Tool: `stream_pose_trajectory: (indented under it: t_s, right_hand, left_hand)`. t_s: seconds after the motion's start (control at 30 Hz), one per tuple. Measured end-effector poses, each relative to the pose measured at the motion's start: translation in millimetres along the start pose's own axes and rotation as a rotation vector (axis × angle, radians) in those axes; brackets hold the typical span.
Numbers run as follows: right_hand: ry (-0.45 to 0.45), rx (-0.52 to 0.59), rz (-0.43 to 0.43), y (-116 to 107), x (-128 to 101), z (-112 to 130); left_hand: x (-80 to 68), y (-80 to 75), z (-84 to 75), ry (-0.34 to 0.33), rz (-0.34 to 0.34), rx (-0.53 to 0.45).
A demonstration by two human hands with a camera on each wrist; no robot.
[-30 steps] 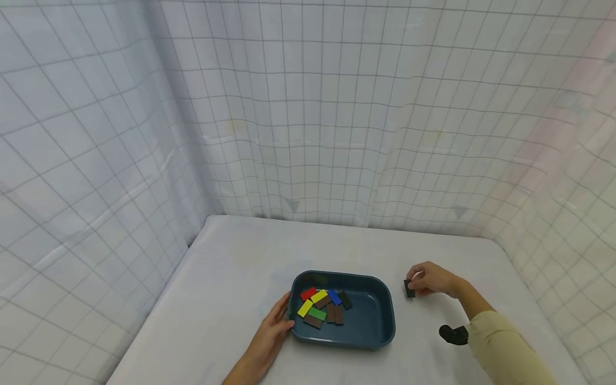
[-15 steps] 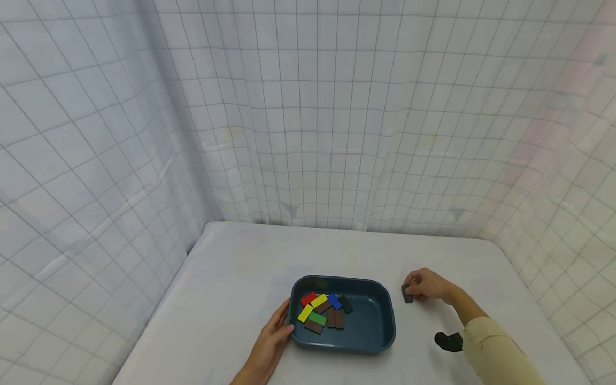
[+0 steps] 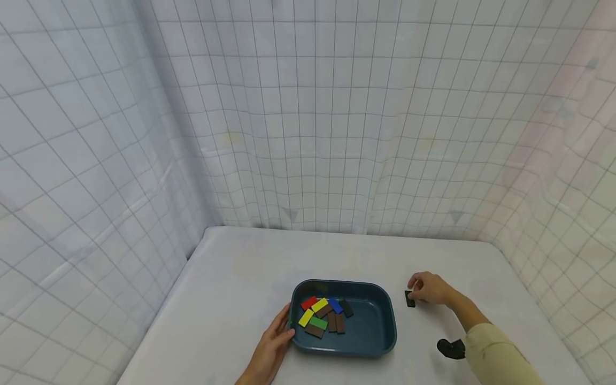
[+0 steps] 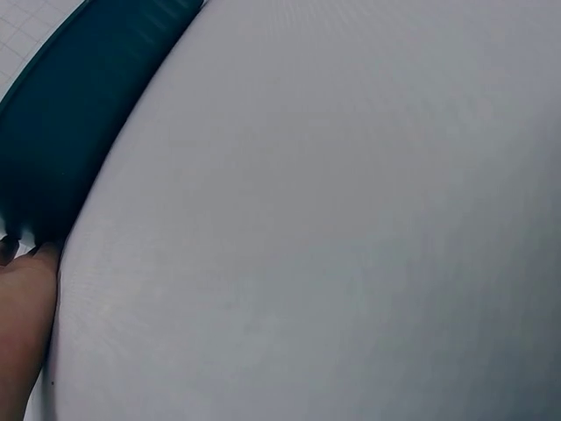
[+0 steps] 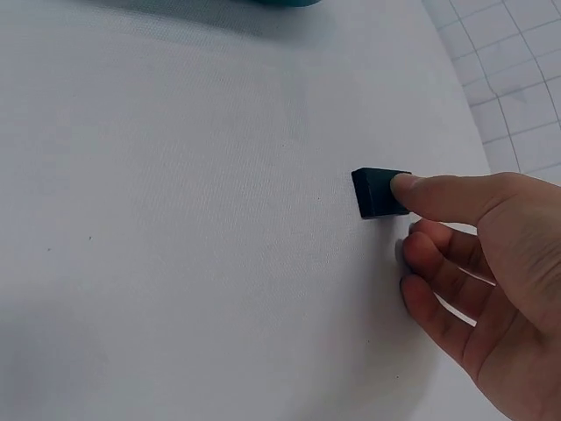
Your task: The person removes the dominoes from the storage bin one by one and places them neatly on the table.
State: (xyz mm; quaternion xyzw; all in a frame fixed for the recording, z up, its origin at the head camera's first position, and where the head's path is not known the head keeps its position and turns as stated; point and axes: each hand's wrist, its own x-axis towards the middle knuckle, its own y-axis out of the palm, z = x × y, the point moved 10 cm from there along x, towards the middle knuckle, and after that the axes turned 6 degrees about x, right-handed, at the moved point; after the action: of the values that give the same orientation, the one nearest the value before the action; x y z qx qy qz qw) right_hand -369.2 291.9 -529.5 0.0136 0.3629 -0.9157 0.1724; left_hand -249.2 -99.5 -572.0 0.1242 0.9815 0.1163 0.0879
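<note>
A dark blue tray (image 3: pixel 372 323) sits on the white table and holds several flat tiles: red (image 3: pixel 308 303), yellow (image 3: pixel 320 305), green (image 3: pixel 317 323), blue (image 3: pixel 335 306) and brown (image 3: pixel 332 322). My left hand (image 3: pixel 276 339) lies on the table with its fingertips (image 4: pixel 17 250) against the tray's left wall (image 4: pixel 79 114). To the right of the tray, my right hand (image 3: pixel 423 291) holds a small dark block (image 3: pixel 410 299) that stands on the table. In the right wrist view one fingertip (image 5: pixel 412 186) touches the block (image 5: pixel 375 193). The other fingers curl below it, and the thumb is hidden.
The white cloth-covered table (image 3: pixel 240 278) is enclosed by gridded white curtains (image 3: pixel 308 133) at the back and on both sides. A small black device (image 3: pixel 449 348) shows by my right sleeve (image 3: pixel 495 355).
My right hand has brought the dark block down a little, close to the table beside the tray. The left hand and the tray have stayed put.
</note>
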Motion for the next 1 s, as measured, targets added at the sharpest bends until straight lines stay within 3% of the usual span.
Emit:
stream_pose_trajectory:
  t_s: [0.23, 0.4, 0.67, 1.0]
  right_hand:
    - [-0.037, -0.009, -0.015, -2.5, 0.6, 7.7]
    - [-0.123, -0.023, -0.029, -7.5, 5.5, 27.2]
    - [-0.233, -0.02, -0.005, -9.7, 14.4, 72.4]
    - [-0.341, -0.107, 0.085, -0.1, 20.6, 123.8]
  left_hand:
    - [-1.8, -0.3, 2.6, -0.016, -0.009, 0.02]
    - [-1.8, 0.1, 1.9, -0.021, -0.01, 0.044]
    - [-1.0, -1.4, 0.5, -0.018, -0.009, 0.052]
    - [-1.7, -1.3, 0.9, -0.026, -0.019, 0.038]
